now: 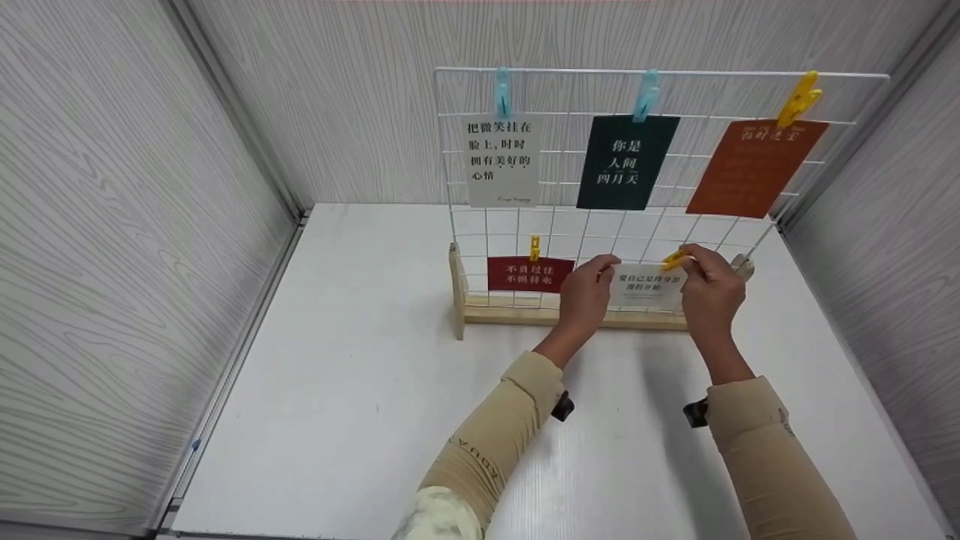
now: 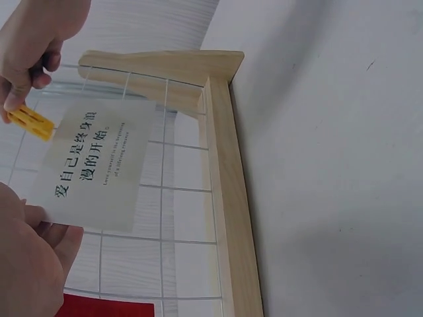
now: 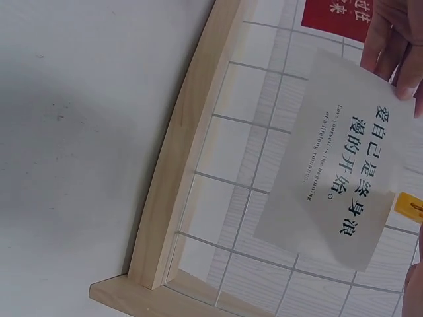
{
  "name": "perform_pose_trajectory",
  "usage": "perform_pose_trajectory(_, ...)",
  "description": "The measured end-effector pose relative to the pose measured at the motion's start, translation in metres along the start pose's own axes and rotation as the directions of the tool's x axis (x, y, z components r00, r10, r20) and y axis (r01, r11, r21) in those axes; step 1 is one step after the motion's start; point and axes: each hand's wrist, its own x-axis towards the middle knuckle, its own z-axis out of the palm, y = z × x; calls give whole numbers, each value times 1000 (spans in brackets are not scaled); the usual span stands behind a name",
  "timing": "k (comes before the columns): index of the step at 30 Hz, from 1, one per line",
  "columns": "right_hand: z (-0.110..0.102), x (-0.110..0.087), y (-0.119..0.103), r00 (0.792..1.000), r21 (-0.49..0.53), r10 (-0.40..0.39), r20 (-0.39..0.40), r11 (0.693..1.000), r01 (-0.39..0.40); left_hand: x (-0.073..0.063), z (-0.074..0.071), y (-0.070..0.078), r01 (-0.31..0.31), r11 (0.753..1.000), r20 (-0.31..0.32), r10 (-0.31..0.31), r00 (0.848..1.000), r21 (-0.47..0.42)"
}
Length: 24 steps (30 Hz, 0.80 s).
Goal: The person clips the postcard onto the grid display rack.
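Note:
A small white card (image 1: 646,286) with printed characters lies against the lower right of a white wire grid (image 1: 570,72). My left hand (image 1: 586,295) pinches its left edge, thumb in front and fingers behind, as the right wrist view shows. With thumb and fingertips my right hand (image 1: 714,292) pinches a yellow clip (image 2: 32,122), whose tip is at the card's upper edge. Left of my left hand, a small red card (image 1: 529,274) hangs from another yellow clip (image 1: 535,247).
Along the top hang a white card (image 1: 501,161) and a dark green card (image 1: 627,162) on blue clips, plus an orange card (image 1: 757,169) on a yellow clip. A wooden base (image 1: 510,313) carries the grid on the white table (image 1: 337,375). Grey wood-grain panels (image 1: 112,225) surround it.

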Motion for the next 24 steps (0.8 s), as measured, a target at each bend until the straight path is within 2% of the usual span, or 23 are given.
perform_pose_trajectory(8, 6, 3, 3, 1000, -96, 17, 6, 995, -17, 1, 6, 3, 28, 999, -19, -27, 999, 43)
perform_pose_trajectory(15, 8, 2, 5, 999, -147, 36, 7, 989, -34, 0, 13, 3, -12, 994, -33, 16, 999, 107)
perform_pose_trajectory(24, 10, -2, 3, 1000, -141, -6, -3, 990, 5, -5, 13, -2, -42, 991, -55, 49, 997, 124)
